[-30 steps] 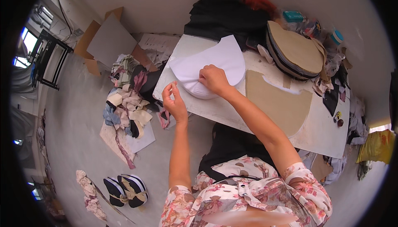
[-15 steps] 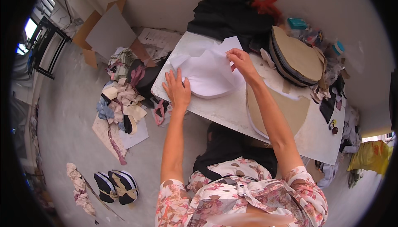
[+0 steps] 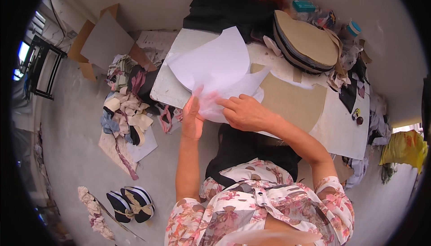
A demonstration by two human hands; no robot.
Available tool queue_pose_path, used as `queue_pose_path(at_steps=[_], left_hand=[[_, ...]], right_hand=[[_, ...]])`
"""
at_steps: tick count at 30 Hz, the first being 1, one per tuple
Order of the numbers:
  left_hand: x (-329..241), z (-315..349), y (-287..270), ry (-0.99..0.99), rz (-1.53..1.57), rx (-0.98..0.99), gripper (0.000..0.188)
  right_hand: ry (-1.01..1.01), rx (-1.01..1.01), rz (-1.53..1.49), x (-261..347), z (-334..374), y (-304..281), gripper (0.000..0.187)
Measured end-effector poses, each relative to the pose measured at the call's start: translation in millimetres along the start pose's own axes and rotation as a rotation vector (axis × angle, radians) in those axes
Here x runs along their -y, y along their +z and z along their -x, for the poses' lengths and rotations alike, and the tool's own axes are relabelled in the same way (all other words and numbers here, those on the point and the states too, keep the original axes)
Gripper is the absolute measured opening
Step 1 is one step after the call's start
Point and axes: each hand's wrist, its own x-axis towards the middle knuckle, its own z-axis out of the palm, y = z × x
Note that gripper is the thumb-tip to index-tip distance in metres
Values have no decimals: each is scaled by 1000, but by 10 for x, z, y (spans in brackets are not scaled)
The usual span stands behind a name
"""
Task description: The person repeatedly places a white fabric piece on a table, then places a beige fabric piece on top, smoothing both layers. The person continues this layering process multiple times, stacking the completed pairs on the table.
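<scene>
A thin, see-through white sheet (image 3: 233, 90) is lifted at the near edge of the table. My left hand (image 3: 193, 116) grips its left side, thumb in front and fingers showing pinkish through the sheet. Across from it, my right hand (image 3: 247, 112) has curled fingers at the sheet's near side, its index fingertip against the sheet; the other fingertips are hidden. Just beyond both hands, a larger white curved piece (image 3: 215, 59) lies on the white table (image 3: 164, 86). Right of the sheet rests a flat beige curved piece (image 3: 294, 100) with a white edge.
A thick stack of beige and dark curved pieces (image 3: 307, 39) stands at the back right. Black fabric (image 3: 229, 8) is heaped at the far edge. Fabric scraps (image 3: 128, 107) and a cardboard box (image 3: 107, 35) are on the left. Tied black-and-white bundles (image 3: 130, 204) lie on the floor.
Both hands have come nearer my body and closer together, bringing the thin sheet toward the near edge. My left hand has gone from lying flat to gripping the sheet. The view has shifted slightly.
</scene>
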Motion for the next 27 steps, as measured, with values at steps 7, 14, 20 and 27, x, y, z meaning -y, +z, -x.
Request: queue_pose_path(at_steps=[7, 14, 20, 27], left_hand=[[-78, 138, 99, 243, -635, -196, 17], [-393, 421, 238, 690, -901, -60, 17], [-488, 559, 272, 415, -437, -49, 19], [99, -55, 517, 134, -375, 11, 14]], right_hand=[[47, -317, -407, -132, -174, -297, 46], [251, -96, -248, -645, 491, -495, 21], [543, -186, -690, -415, 1449, -977, 20], [854, -696, -1082, -247, 2149, -994, 18]])
